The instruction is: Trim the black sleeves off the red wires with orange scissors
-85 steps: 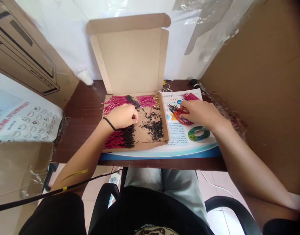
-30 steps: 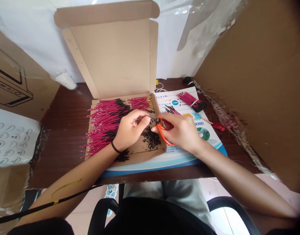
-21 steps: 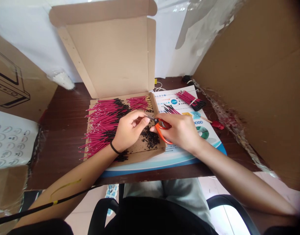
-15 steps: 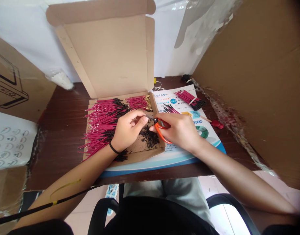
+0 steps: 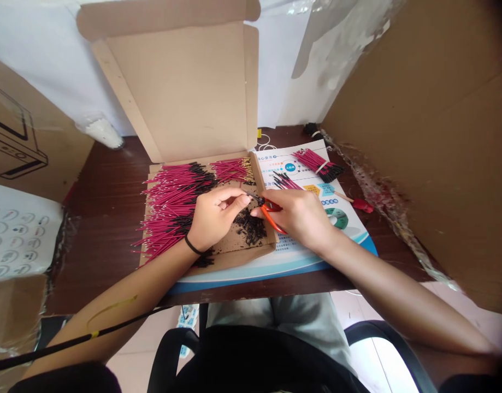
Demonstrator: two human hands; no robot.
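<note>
My left hand [image 5: 218, 215] is closed in a pinch over the cardboard box, thumb against forefinger. A thin dark piece shows at its fingertips, mostly hidden, so its kind is unclear. Orange-handled scissors [image 5: 272, 218] are gripped in my right hand [image 5: 302, 218], their dark blades pointing left to the pinched fingertips. Beneath both hands, small black offcuts [image 5: 251, 230] lie scattered on the box floor. Many red wires with black ends [image 5: 172, 191] fill the left part of the box, and a smaller group of red wires with gold tips [image 5: 231, 170] lies at the back.
The box lid [image 5: 181, 93] stands raised at the back. Right of the box, a printed sheet [image 5: 312, 262] bears a banded wire bundle [image 5: 318, 165] and some loose wires [image 5: 287, 181]. A red-headed stick [image 5: 362, 205] lies beyond. A tall cardboard panel [image 5: 447, 136] bounds the right side.
The scissors have turned slightly in my right hand, and less of the handle shows. Both hands stay close together in nearly the same place. The view has shifted very little.
</note>
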